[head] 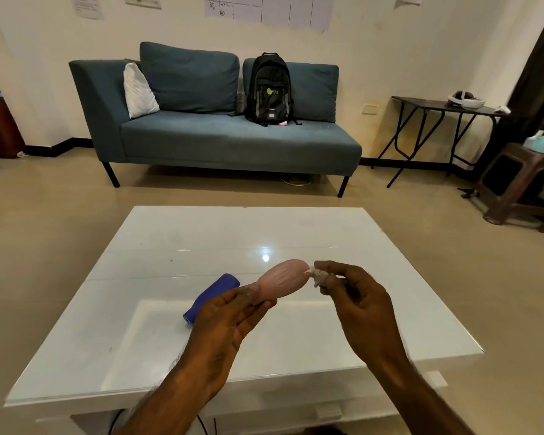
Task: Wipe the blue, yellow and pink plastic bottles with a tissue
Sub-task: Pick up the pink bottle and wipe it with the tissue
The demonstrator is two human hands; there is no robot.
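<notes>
Two hands work above the table [390, 324]: the left hand [233, 312] grips the pink bottle [283, 279] by its near end, and the right hand [355, 296] pinches a tissue [316, 274] against its far end. Just left of the left hand lies the blue bottle [212, 296].

A person's left hand [233, 312] holds a bottle [283, 279] above the near half of a table [390, 324], with the right hand [355, 296] pinching a tissue [315, 274] at the bottle's 3 o'clock end. A second bottle [212, 296] lies on the table at 9 o'clock of the first. A sofa [220, 142] stands beyond at 12 o'clock, a backpack [269, 89] upright on it.
</notes>
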